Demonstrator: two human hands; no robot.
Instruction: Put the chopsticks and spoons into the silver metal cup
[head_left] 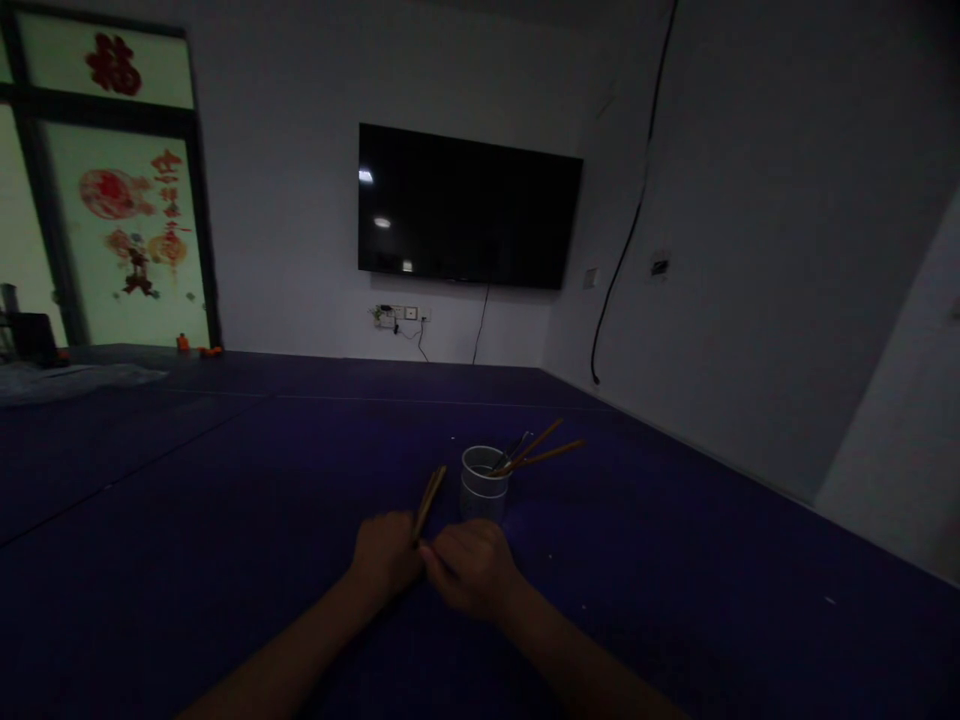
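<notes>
My left hand (384,552) is closed round a small bundle of wooden chopsticks (430,498), whose upper ends stick up and lean right. My right hand (474,568) is beside it, fingers curled and thumb pressed close to the left hand at the bundle's lower part. What lies inside the right fingers is hidden. Just beyond the right hand stands a grey cylindrical cup (483,492), upright. Two wooden sticks (544,446) lean out of it to the right, along with a thin shiny utensil (517,445) that is too dim to name.
A wide dark blue surface (262,470) stretches to the walls, with small pale specks on it. A crumpled clear sheet (82,378) and small orange things (183,342) lie at the far left. A black cable (634,215) hangs down the right wall; a television (469,208) is mounted ahead.
</notes>
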